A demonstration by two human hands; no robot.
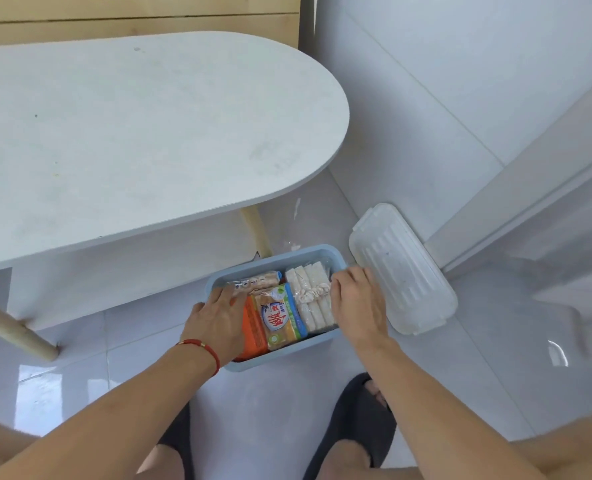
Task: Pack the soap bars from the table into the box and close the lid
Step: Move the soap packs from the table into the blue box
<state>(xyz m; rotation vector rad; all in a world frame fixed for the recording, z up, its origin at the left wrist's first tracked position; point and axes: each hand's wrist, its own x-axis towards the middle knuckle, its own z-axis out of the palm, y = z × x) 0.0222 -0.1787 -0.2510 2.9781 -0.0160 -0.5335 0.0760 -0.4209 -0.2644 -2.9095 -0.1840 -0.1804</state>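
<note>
The white table (131,133) fills the upper left, and on the floor by its rounded end sits the blue box (270,358) — lid (405,268) off, lying flat just beside its right side. Soap bars (280,315) are packed inside. Left hand (218,323) presses flat on the wrapped bars, fingers spread; right hand (356,303) curls over the box's right edge — no pinch visible.
</note>
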